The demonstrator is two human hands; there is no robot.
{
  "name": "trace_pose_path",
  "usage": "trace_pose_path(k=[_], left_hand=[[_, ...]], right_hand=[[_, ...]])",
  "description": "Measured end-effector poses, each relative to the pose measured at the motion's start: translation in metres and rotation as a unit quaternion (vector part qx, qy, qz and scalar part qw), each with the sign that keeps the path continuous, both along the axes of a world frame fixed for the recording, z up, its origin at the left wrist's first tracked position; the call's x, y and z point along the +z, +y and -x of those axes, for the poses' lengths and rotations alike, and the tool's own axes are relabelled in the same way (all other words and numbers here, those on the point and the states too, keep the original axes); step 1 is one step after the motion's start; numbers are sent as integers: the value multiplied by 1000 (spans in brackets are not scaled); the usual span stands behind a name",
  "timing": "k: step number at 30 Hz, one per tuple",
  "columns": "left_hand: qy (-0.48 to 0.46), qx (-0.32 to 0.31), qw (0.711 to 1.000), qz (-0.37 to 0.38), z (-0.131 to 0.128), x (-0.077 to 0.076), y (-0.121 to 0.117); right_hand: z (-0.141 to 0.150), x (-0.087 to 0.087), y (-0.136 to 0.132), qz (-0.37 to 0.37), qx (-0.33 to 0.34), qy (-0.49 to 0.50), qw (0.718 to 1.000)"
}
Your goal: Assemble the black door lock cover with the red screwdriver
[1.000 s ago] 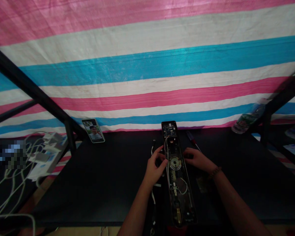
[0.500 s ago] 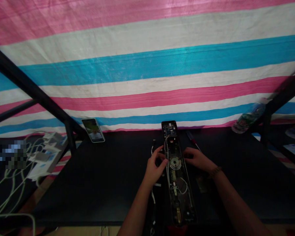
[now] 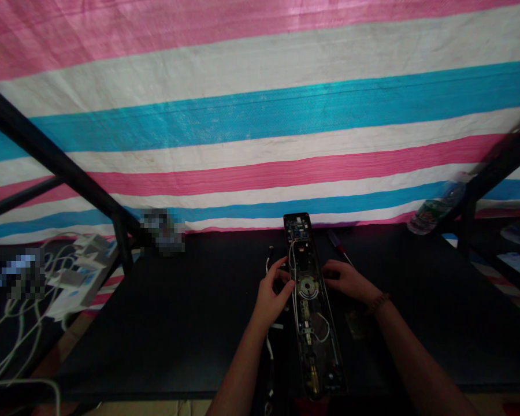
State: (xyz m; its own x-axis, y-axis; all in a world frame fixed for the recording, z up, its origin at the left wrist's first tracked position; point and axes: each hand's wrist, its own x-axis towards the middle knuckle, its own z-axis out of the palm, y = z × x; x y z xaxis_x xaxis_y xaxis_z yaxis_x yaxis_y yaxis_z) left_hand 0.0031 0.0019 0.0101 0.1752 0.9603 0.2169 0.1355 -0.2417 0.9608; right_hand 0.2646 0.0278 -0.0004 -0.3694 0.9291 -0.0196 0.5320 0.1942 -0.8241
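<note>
A long, narrow black housing [image 3: 325,346], open at the top and resembling an electronic door lock panel, lies lengthwise in front of me. Inside it I see a circuit board [image 3: 299,228] at the far end, a round metal part [image 3: 307,286] in the middle, white wires and a brass-coloured part [image 3: 314,378] near the front. My left hand [image 3: 274,294] holds its left edge, thumb on the rim and fingers curved beside it. Against the right edge, my right hand [image 3: 344,278] has its fingers curled; their tips are partly hidden. Behind that hand lies a screwdriver [image 3: 335,240].
White cables [image 3: 269,346] run along the housing's left side. A small clear bag [image 3: 355,325] lies on the black table [image 3: 177,329] near my right wrist. A blurred-out phone [image 3: 163,231] and a plastic bottle [image 3: 435,208] stand at the back. Power strips [image 3: 84,277] sit far left.
The hands and the housing stay practically in place; the view shifts very slightly. The phone at the back is now pixelated.
</note>
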Motion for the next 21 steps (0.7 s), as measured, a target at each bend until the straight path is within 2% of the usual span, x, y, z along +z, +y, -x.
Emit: trace_pose_path(k=[21], left_hand=[[5, 2, 1000, -3, 0, 1, -1]], right_hand=[[1, 5, -1, -4, -2, -6, 1000]])
